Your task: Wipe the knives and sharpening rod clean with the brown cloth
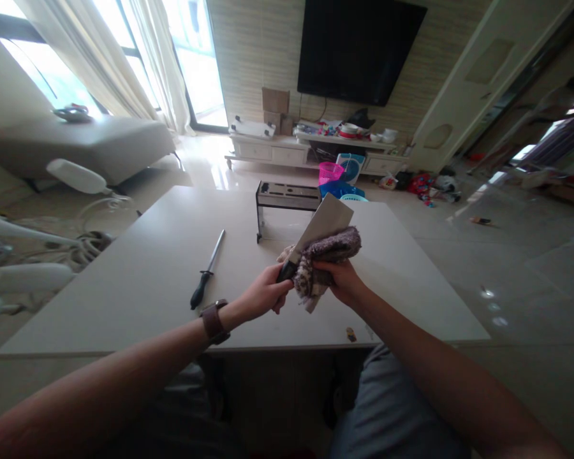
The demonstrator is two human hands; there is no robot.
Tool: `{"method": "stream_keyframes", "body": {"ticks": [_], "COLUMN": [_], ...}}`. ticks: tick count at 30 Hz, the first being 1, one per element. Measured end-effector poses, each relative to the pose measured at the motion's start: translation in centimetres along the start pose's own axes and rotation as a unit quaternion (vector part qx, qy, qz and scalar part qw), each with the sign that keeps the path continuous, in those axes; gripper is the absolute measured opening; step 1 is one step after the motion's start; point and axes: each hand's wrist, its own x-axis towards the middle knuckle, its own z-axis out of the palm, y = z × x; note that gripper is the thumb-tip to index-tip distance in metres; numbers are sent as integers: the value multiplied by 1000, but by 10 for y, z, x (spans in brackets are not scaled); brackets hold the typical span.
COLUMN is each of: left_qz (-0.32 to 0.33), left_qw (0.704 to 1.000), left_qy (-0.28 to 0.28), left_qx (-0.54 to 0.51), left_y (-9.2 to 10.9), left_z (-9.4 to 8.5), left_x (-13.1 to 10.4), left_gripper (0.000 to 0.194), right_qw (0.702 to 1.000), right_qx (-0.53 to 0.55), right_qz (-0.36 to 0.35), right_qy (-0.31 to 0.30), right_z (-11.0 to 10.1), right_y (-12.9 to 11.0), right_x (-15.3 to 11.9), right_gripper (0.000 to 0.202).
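Observation:
My left hand grips the black handle of a broad cleaver, its blade pointing up and away over the white table. My right hand holds a fuzzy brown-and-white cloth pressed against the lower part of the blade. A watch with a brown strap sits on my left wrist. A honing steel with a black handle lies on the table to the left of my hands.
A black knife rack stands at the far side of the table. Beyond it are pink and blue baskets, a TV stand and a wall TV. A sofa and white lamps are at left.

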Motion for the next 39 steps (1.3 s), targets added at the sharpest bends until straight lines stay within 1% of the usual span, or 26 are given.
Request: {"method": "stream_keyframes", "body": {"ticks": [4, 8, 12, 14, 16, 18, 20, 22, 25, 28, 33, 36, 39], "left_qz": [-2, 7, 24, 30, 31, 27, 19, 16, 21, 19, 18, 15, 20], "left_qw": [1000, 998, 997, 995, 995, 995, 997, 999, 999, 999, 1000, 999, 999], "left_qy": [-10, -7, 12, 27, 33, 29, 22, 22, 29, 26, 11, 12, 17], "left_qx": [28, 55, 79, 89, 94, 89, 72, 44, 13, 7, 17, 35, 44], "left_y": [6, 10, 12, 13, 14, 12, 8, 3, -4, -6, -3, 0, 4], "left_z": [-7, -13, -21, -25, -27, -24, -18, -8, 5, 8, 0, -6, -11], "left_x": [-1, -1, 0, 0, 0, -1, -2, -3, -3, -3, -3, -3, -3], "left_gripper": [18, 20, 19, 19, 19, 19, 19, 17, 16, 15, 17, 18, 20], "right_qw": [999, 994, 981, 976, 978, 987, 995, 999, 1000, 1000, 997, 992, 984], "right_qx": [-48, -100, -177, -199, -188, -144, -81, -23, 15, -2, -71, -120, -164], "right_qz": [-20, -30, -60, -69, -56, -27, -3, 7, 7, -4, -27, -38, -41], "right_qy": [-17, -33, -46, -55, -64, -70, -64, -43, -14, -9, -30, -34, -50], "right_z": [-7, -14, -25, -30, -32, -29, -21, -11, 1, 2, -8, -14, -20], "right_y": [-4, -11, -21, -24, -22, -17, -9, -2, 4, 6, 5, -3, -12], "right_x": [2, 5, 11, 13, 13, 12, 9, 6, 3, 3, 5, 7, 8], "right_gripper": [46, 52, 58, 59, 57, 53, 48, 44, 44, 47, 52, 58, 57]}}
